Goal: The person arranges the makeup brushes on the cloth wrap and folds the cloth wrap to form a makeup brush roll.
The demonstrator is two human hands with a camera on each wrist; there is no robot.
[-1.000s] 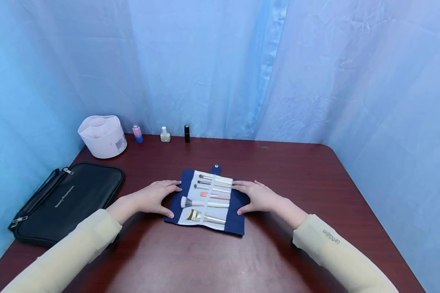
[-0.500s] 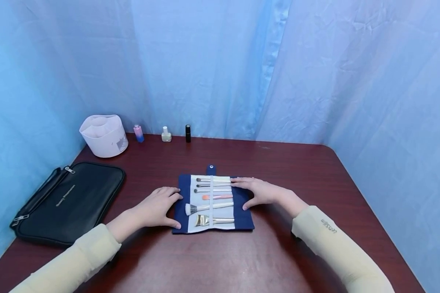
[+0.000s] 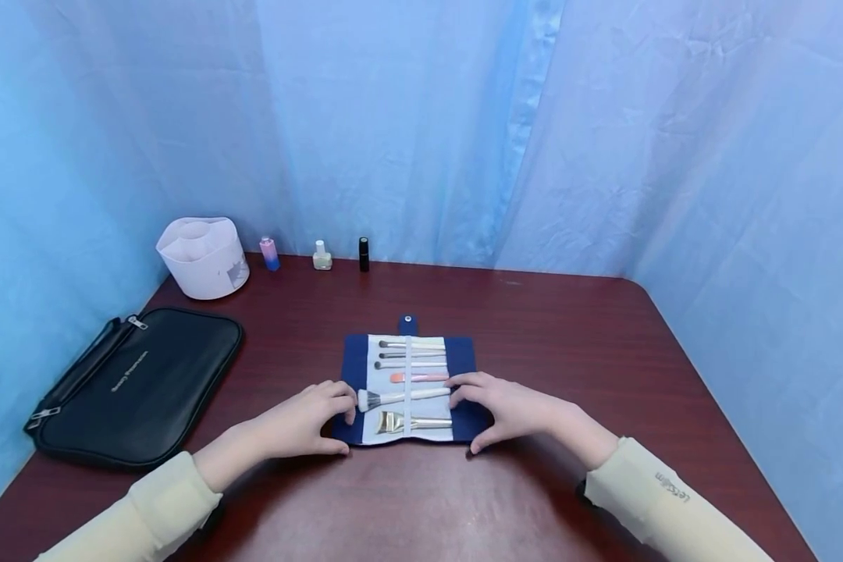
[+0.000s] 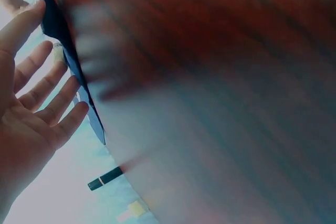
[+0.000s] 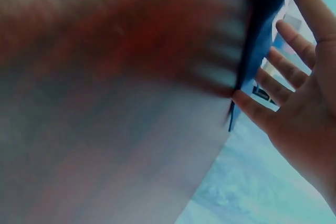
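An unfolded navy makeup brush roll (image 3: 356,361) lies flat on the table, seen in the head view. Several brushes sit across its pale lining under an elastic strap, among them a white-handled brush (image 3: 421,395), a wide gold one (image 3: 428,423) and a pink-tipped one (image 3: 397,378). At the roll's lower left corner is my left hand (image 3: 309,421), its fingers loosely bent over the navy flap. My right hand (image 3: 509,406) is at the right flap, fingertips near the brush handle ends, thumb at the lower corner. Both wrist views show spread fingers beside the roll's edge (image 4: 68,40).
A black zipped bag (image 3: 140,382) lies at the left. Behind it stands a white round organizer (image 3: 204,261). Along the back edge are a pink-and-blue bottle (image 3: 270,254), a nail polish bottle (image 3: 321,256) and a black tube (image 3: 364,255). Blue curtains surround the table.
The brush roll has turned from slanted to nearly straight. Both hands have come nearer to me, down along the flaps to the roll's lower corners.
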